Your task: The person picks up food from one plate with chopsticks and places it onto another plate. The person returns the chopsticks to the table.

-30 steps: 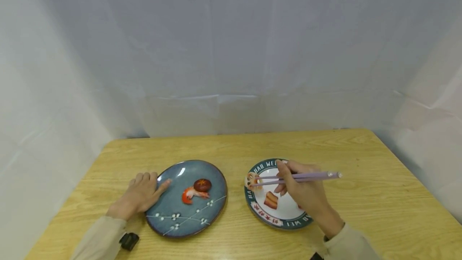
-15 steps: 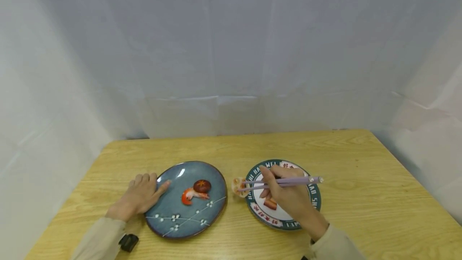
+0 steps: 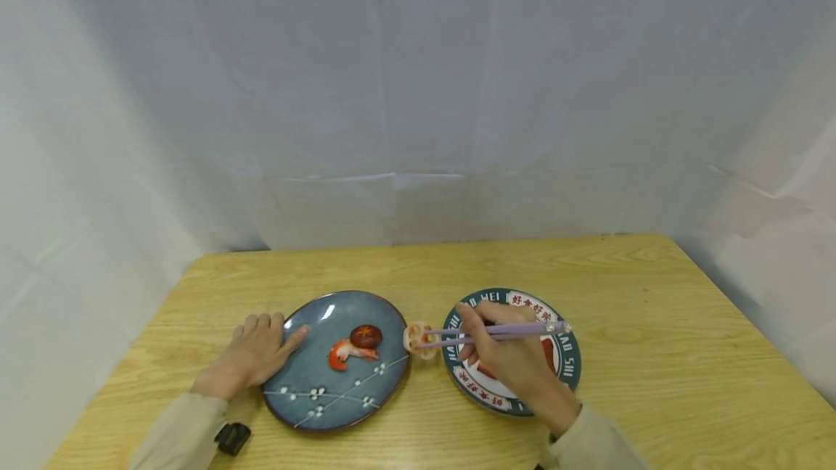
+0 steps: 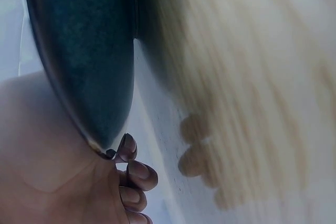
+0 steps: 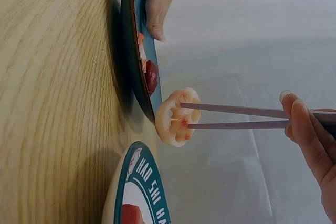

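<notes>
My right hand point(image 3: 512, 357) holds a pair of pale purple chopsticks point(image 5: 236, 109). Their tips grip a lotus root slice point(image 5: 177, 116), raised above the table at the right rim of the blue plate point(image 3: 307, 376). On that plate lie a shrimp point(image 3: 339, 355) and a dark brown mushroom cap point(image 3: 366, 336), side by side. At the plate's left edge, my left hand point(image 3: 255, 354) holds the rim, thumb over the top and fingers point(image 4: 139, 174) curled outside and below it, as the left wrist view shows.
Under my right hand stands a white plate with a green lettered rim point(image 3: 568, 357), partly hidden. Reddish food pieces point(image 5: 131, 214) lie on it. The wooden table point(image 3: 653, 325) has pale cloth point(image 3: 424, 93) hanging behind it and at both sides.
My right hand has moved left with the chopsticks, carrying the lotus root slice from over the green-rimmed plate to the blue plate's right edge. The left hand has stayed in place.
</notes>
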`<state>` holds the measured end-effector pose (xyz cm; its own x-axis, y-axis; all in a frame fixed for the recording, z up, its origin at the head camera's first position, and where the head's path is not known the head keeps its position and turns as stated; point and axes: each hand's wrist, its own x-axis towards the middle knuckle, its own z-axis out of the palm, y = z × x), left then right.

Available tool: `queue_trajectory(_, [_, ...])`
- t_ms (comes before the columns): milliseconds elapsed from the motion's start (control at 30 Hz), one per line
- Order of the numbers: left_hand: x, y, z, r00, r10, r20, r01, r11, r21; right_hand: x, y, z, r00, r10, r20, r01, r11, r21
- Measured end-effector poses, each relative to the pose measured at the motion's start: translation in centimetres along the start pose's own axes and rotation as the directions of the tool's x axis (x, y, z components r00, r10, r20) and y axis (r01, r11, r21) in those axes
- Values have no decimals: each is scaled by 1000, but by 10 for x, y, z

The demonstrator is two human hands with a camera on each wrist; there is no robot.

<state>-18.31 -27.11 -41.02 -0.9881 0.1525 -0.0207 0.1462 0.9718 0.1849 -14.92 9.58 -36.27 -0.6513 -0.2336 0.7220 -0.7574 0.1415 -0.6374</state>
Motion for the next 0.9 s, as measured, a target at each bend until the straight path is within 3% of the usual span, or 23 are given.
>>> queue_trajectory(133, [0,0,0,1000,0,1,0,1000,4,1,0,5,1000,-30,4,30,999,19])
queue_trajectory(367, [1,-1,1,1000,-3,-4,3,1000,11,4,-5,12,1000,-11,21,10,999,48])
queue_trajectory(900, [1,-2,1,1000,8,-10,-8,1000,1,5,-2,32,997,-74,10,74,997,36])
